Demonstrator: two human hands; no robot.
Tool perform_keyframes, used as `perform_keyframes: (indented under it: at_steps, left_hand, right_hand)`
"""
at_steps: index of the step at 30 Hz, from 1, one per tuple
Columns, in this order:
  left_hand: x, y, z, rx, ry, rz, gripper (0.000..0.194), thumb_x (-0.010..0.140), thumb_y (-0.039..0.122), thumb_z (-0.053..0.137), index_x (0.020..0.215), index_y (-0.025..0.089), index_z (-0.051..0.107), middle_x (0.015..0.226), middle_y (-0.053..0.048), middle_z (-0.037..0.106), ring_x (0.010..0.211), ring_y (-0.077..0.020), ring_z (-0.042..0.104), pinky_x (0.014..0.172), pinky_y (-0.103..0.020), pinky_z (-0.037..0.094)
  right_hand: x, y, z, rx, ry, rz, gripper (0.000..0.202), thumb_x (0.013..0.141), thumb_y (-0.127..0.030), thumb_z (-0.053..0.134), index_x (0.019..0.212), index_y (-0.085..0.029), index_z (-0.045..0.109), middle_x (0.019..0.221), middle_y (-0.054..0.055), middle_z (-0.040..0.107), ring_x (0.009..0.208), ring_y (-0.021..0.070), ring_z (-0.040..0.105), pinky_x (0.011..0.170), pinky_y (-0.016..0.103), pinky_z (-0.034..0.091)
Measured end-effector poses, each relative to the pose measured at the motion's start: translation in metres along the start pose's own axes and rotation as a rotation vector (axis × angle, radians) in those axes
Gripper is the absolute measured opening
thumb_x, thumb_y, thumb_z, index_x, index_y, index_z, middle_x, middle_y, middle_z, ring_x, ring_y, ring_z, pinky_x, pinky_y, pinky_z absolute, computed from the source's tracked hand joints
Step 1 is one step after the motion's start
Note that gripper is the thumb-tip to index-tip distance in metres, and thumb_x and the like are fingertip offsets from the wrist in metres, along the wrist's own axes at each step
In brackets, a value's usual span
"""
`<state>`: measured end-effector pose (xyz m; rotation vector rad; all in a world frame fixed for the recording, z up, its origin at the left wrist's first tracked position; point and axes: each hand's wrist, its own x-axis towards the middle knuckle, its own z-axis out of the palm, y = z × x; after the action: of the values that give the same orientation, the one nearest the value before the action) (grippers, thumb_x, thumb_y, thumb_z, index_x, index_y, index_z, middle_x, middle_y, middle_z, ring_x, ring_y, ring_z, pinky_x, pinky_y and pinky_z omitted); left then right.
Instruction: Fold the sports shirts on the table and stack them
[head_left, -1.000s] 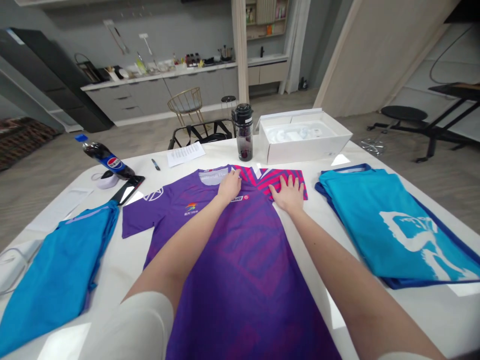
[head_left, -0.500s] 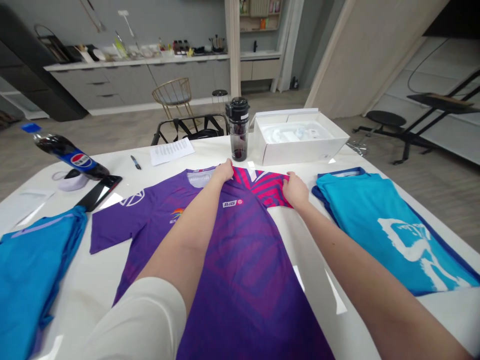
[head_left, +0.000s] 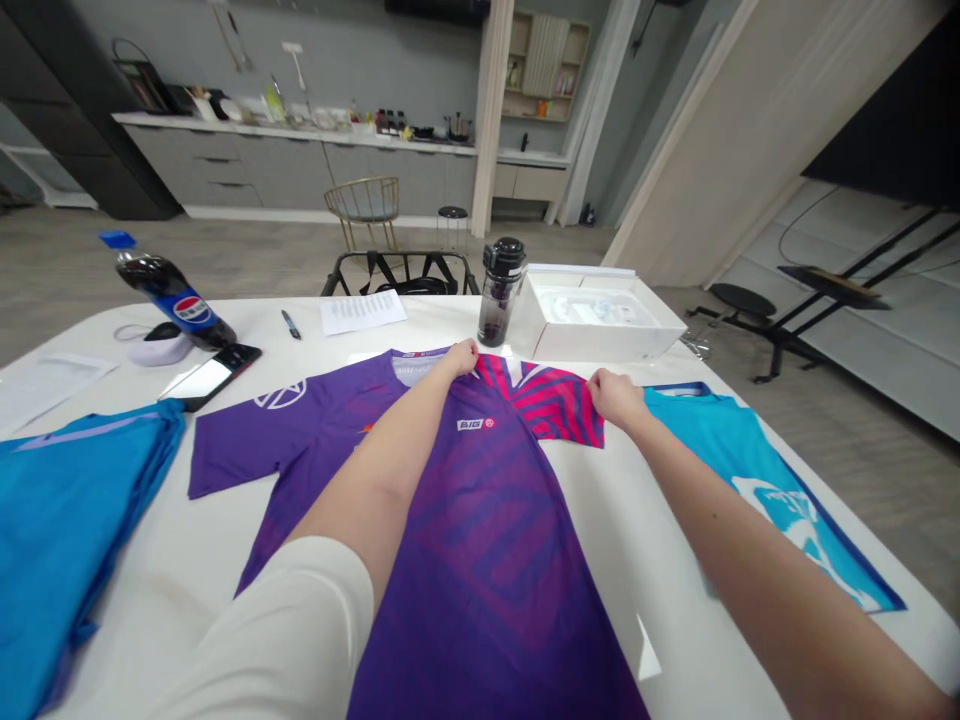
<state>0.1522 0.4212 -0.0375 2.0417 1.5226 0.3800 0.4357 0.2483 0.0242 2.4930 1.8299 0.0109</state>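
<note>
A purple jersey (head_left: pixel 480 540) with a pink striped sleeve lies spread face up on the white table (head_left: pixel 150 600). My left hand (head_left: pixel 461 358) is closed on the jersey's shoulder, just right of the collar. At the outer end of the pink sleeve (head_left: pixel 562 408), my right hand (head_left: pixel 615 398) pinches the fabric near its top corner. The sleeve is stretched flat between both hands. My left forearm crosses the jersey's chest and hides part of it.
Folded blue clothing (head_left: pixel 75 510) lies at the left, a turquoise shirt (head_left: pixel 750 470) at the right. Behind stand a dark tumbler (head_left: pixel 500 290) and a white box (head_left: pixel 592 340). A cola bottle (head_left: pixel 176 297), phone (head_left: pixel 211 376), pen (head_left: pixel 291 324) and paper (head_left: pixel 364 311) are at the back left.
The view has tilted up and shifted. My right hand has moved outward a little with the sleeve end, and the sleeve looks more stretched out. My left hand keeps its hold at the shoulder.
</note>
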Motion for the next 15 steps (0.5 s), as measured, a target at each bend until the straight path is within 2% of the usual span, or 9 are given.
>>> perform_keyframes:
  at_steps: [4, 7, 9, 11, 13, 15]
  left_hand:
    - [-0.014, -0.016, -0.030, -0.139, 0.041, 0.147, 0.009, 0.085, 0.021, 0.062, 0.092, 0.019, 0.067, 0.085, -0.003, 0.072, 0.078, -0.0177, 0.064, 0.078, -0.028, 0.049]
    - [-0.026, -0.033, -0.052, -0.214, 0.059, 0.213, 0.008, 0.083, 0.023, 0.063, 0.088, 0.018, 0.067, 0.086, -0.002, 0.070, 0.078, -0.0162, 0.062, 0.077, -0.027, 0.049]
    - [-0.034, -0.044, -0.065, -0.295, 0.075, 0.240, 0.008, 0.081, 0.024, 0.063, 0.086, 0.018, 0.066, 0.085, -0.002, 0.069, 0.077, -0.0157, 0.061, 0.077, -0.028, 0.049]
    - [-0.044, -0.056, -0.076, -0.405, 0.107, 0.231, 0.009, 0.081, 0.024, 0.063, 0.086, 0.017, 0.065, 0.083, -0.002, 0.068, 0.075, -0.0153, 0.061, 0.076, -0.028, 0.050]
    - [-0.056, -0.073, -0.086, -0.480, 0.175, 0.155, 0.014, 0.083, 0.025, 0.061, 0.094, 0.017, 0.065, 0.088, -0.003, 0.069, 0.075, -0.0153, 0.063, 0.075, -0.029, 0.051]
    - [-0.074, -0.093, -0.095, -0.444, 0.277, 0.020, 0.024, 0.085, 0.025, 0.060, 0.107, 0.018, 0.064, 0.099, -0.006, 0.071, 0.081, -0.0164, 0.066, 0.078, -0.029, 0.052]
  right_hand:
    - [-0.022, -0.003, -0.053, 0.036, 0.116, -0.234, 0.023, 0.098, -0.033, 0.051, 0.095, -0.019, 0.069, 0.124, 0.016, 0.064, 0.117, 0.0339, 0.054, 0.092, 0.046, 0.045]
    - [-0.045, -0.033, -0.092, 0.199, 0.006, -0.405, 0.019, 0.094, -0.032, 0.057, 0.083, -0.021, 0.067, 0.099, 0.008, 0.071, 0.098, 0.0262, 0.060, 0.083, 0.036, 0.045]
    - [-0.063, -0.074, -0.109, 0.391, -0.128, -0.488, 0.021, 0.094, -0.036, 0.059, 0.081, -0.021, 0.066, 0.079, 0.003, 0.069, 0.078, 0.0196, 0.060, 0.072, 0.029, 0.044]
    - [-0.079, -0.128, -0.114, 0.605, -0.227, -0.571, 0.022, 0.093, -0.039, 0.061, 0.081, -0.021, 0.065, 0.073, 0.000, 0.067, 0.068, 0.0158, 0.058, 0.066, 0.027, 0.042]
    - [-0.089, -0.189, -0.104, 0.840, -0.319, -0.661, 0.022, 0.094, -0.040, 0.061, 0.083, -0.020, 0.063, 0.070, -0.001, 0.066, 0.063, 0.0137, 0.057, 0.064, 0.026, 0.043]
    - [-0.090, -0.243, -0.082, 0.981, -0.410, -0.705, 0.023, 0.098, -0.039, 0.054, 0.091, -0.020, 0.063, 0.074, 0.000, 0.068, 0.064, 0.0142, 0.059, 0.064, 0.026, 0.046]
